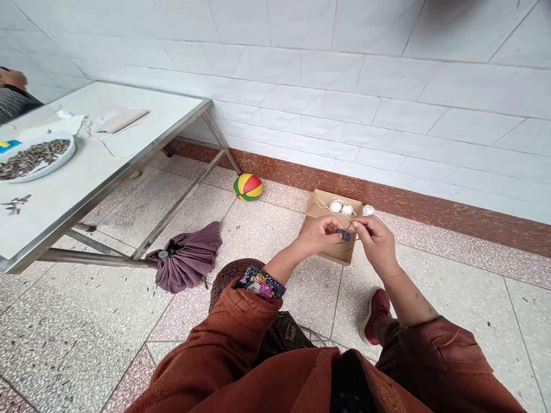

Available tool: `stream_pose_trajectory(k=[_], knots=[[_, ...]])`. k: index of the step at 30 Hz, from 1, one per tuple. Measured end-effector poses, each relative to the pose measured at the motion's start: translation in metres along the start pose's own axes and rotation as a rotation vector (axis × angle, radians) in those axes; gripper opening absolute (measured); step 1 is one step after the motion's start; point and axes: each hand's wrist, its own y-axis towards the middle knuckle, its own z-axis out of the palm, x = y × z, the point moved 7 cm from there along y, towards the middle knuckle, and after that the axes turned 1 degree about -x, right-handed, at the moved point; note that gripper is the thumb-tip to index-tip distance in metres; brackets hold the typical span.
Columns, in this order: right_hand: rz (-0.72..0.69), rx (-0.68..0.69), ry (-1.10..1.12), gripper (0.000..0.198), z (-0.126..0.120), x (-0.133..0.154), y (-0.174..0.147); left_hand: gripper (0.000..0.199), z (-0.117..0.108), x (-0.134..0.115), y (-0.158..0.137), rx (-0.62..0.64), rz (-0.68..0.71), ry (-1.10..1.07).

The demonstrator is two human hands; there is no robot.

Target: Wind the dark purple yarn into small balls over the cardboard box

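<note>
My left hand (pixel 319 234) is closed, its fingertips pinching a small dark blue-purple piece (pixel 344 235) that looks like knitted yarn. Thin dark sticks like knitting needles cross that piece; they are too fine to make out fully. On the other side of it, my right hand (pixel 377 240) has thumb and forefinger pressed together on what seems to be one of those thin sticks. Beneath both hands an open cardboard box (pixel 334 252) stands on the floor, partly hidden by them. Inside it lie balls of white yarn (pixel 336 205), and another white ball (pixel 368 210) rests just outside its right side.
A white metal-framed table (pixel 167 120) stands at left, bearing a plate of sunflower seeds (pixel 38 156) and a folded cloth (pixel 123 119). A colourful ball (pixel 248 187) sits by its leg. A purple cloth bag (pixel 189 258) lies below. Another person's arm (pixel 17 94) shows far left.
</note>
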Motion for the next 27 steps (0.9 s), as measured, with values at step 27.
stream_pose_trajectory(k=[27], knots=[[-0.05,0.261,-0.023,0.027,0.028,0.007,-0.03,0.021,-0.01,-0.006,0.004,-0.135,0.094,-0.187]])
